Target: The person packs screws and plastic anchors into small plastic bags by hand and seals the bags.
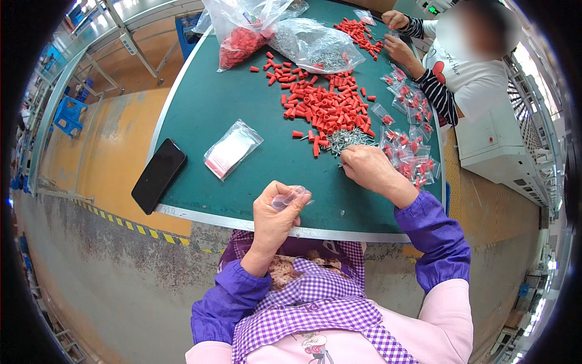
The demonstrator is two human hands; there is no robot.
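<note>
Pinching small clear bag [291, 197], left hand [276, 215]; right hand [367, 167] fingertips at screws [348, 138], grip contents hidden.

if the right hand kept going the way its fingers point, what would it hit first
The right hand points up and left across the table, fingers at the edge of the pile of small metal screws. It would likely meet those first, then the red caps just beyond.

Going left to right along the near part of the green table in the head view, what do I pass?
Black phone → stack of empty clear bags → left hand pinching a small clear bag → right hand → pile of filled small bags.
</note>
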